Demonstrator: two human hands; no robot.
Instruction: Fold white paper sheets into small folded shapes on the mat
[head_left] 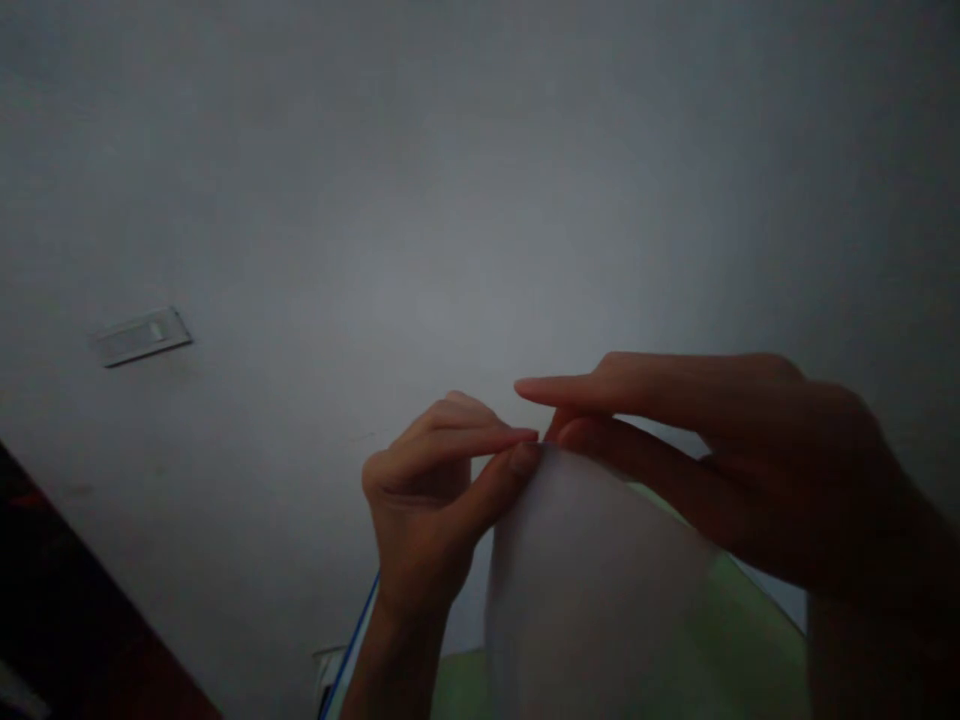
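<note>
A thin, whitish, see-through sheet (585,580) hangs down at the lower middle; whether it is paper or plastic I cannot tell. My left hand (442,480) pinches its top edge between thumb and fingertips. Just to the right, my right hand (720,440) grips the same edge between its thumb and a finger, with the index finger stretched out above. The two sets of fingertips nearly meet at the sheet's upper corner. The sheet's lower part runs out of the picture.
Behind my hands rises a pale wall (450,200), dimly lit. A flat rectangular switch plate (144,338) is fixed on it at the left. A green surface (750,630) shows below and through the sheet. Something dark (60,590) fills the lower left corner.
</note>
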